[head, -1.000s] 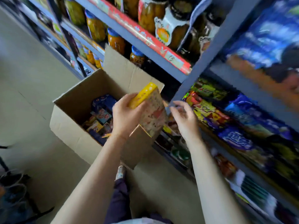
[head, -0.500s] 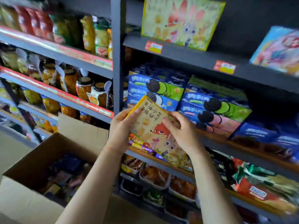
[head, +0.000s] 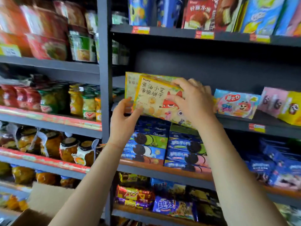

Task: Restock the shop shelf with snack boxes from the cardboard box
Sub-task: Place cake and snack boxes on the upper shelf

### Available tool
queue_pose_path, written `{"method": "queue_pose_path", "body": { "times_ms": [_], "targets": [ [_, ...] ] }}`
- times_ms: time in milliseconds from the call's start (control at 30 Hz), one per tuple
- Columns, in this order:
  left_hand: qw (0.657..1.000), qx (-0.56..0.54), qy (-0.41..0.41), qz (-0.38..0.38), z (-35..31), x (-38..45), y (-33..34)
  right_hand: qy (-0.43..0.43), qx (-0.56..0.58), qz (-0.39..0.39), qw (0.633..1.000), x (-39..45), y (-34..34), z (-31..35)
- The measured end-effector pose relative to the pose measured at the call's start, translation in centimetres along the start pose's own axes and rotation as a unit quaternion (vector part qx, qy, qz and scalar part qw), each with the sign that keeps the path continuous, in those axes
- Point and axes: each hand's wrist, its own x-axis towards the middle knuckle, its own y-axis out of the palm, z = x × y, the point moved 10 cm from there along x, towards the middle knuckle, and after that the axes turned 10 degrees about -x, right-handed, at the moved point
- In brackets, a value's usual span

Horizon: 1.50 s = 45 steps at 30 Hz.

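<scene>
A yellow snack box [head: 152,98] with a fox cartoon is held up at the dark shelf [head: 236,123], just in front of an identical box [head: 130,85] that stands there. My left hand [head: 124,119] pinches its lower left corner. My right hand [head: 193,100] grips its top right edge, fingers curled over the top. The cardboard box [head: 48,201] shows only a flap at the bottom left.
A pink snack box [head: 236,103] and panda boxes [head: 281,105] stand to the right on the same shelf. Blue cookie boxes [head: 164,147] fill the shelf below. Jars [head: 71,149] line the left bay. A grey upright post [head: 104,70] divides the bays.
Both hands have lifted the yellow box from over the cardboard box up to the higher shelf, against the identical box. The view has tilted upward with it.
</scene>
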Motion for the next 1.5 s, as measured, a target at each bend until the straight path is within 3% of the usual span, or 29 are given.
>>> {"method": "queue_pose_path", "body": {
  "times_ms": [167,300,400,567,1233,1367,1500],
  "targets": [
    [0.981,0.170,0.072,0.063,0.7,3.3,0.8,-0.032,-0.087,-0.004,0.996,4.7,2.1,3.1],
    [0.924,0.350,0.131,0.085,1.7,3.7,1.5,-0.051,-0.116,0.013,0.992,7.2,4.9,4.9],
    [0.900,0.396,0.169,0.069,2.4,3.5,1.2,-0.051,-0.123,0.035,0.990,7.8,6.8,5.3],
    [0.866,0.448,0.208,0.081,3.0,3.1,1.4,-0.058,-0.142,0.010,0.988,7.8,7.7,4.9],
    [0.868,0.457,0.174,0.082,3.4,3.2,1.5,-0.095,-0.120,-0.003,0.988,6.5,7.5,5.2],
    [0.879,0.432,0.187,0.073,3.1,2.2,1.2,-0.108,-0.021,-0.065,0.992,3.2,6.0,6.3],
    [0.913,0.353,0.202,0.015,3.8,-4.2,-1.2,-0.107,0.181,-0.140,0.968,-6.1,6.7,7.8]
  ]
}}
